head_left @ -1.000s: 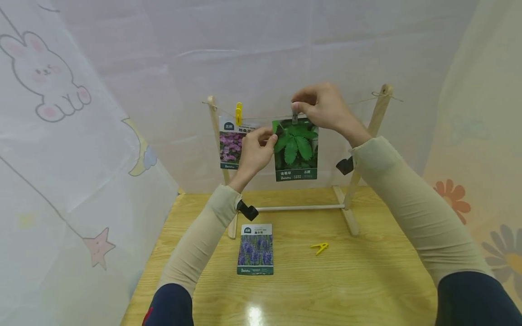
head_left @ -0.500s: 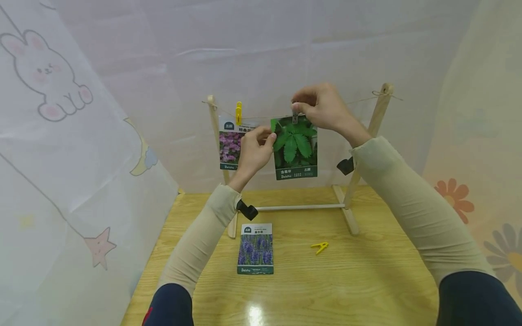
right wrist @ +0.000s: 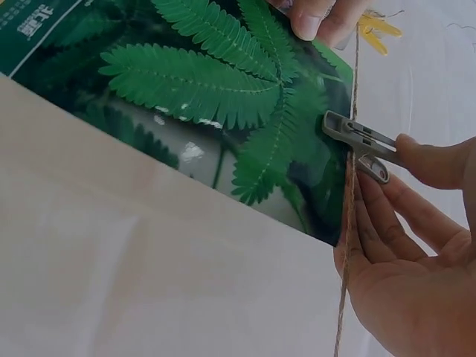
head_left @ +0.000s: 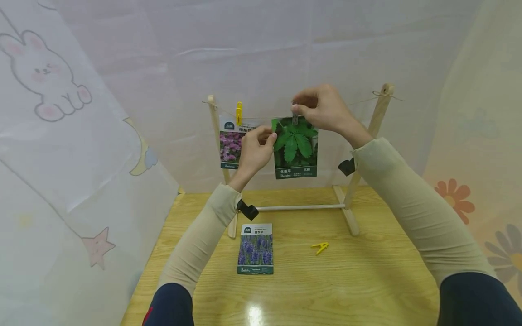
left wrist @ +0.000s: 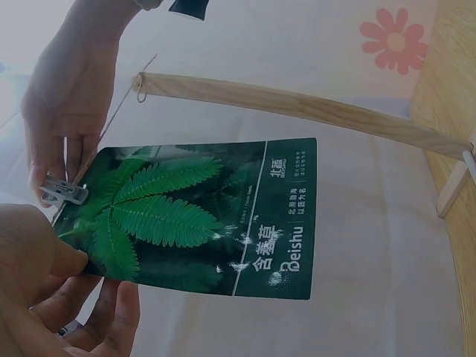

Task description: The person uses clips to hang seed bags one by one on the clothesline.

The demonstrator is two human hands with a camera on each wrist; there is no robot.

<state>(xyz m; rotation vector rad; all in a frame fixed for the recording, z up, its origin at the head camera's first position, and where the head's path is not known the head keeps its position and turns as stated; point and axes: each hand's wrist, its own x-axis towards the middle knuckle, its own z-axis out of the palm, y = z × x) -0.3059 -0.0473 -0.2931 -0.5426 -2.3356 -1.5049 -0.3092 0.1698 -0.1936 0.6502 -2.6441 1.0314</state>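
A green seed packet with a leaf picture [head_left: 295,149] hangs upright at the string [right wrist: 343,297]. My left hand [head_left: 256,151] pinches its upper left edge between thumb and fingers. At the packet's top edge, my right hand [head_left: 324,108] holds a grey clothespin [right wrist: 361,141] by its handles. The clothespin's tip lies over the packet and the string, as the right wrist view shows. To the left, partly behind my left hand, a pink-flower seed packet [head_left: 230,147] hangs from a yellow clothespin [head_left: 239,113].
A wooden frame [head_left: 378,111] carries the string between two posts. On the wooden table [head_left: 346,290] lie a purple-flower seed packet [head_left: 255,249] and another yellow clothespin [head_left: 320,247]. Printed cloth walls [head_left: 261,54] stand behind and at both sides.
Both hands keep their hold almost in place. The green packet's lower edge has risen very slightly; nothing else has visibly moved.
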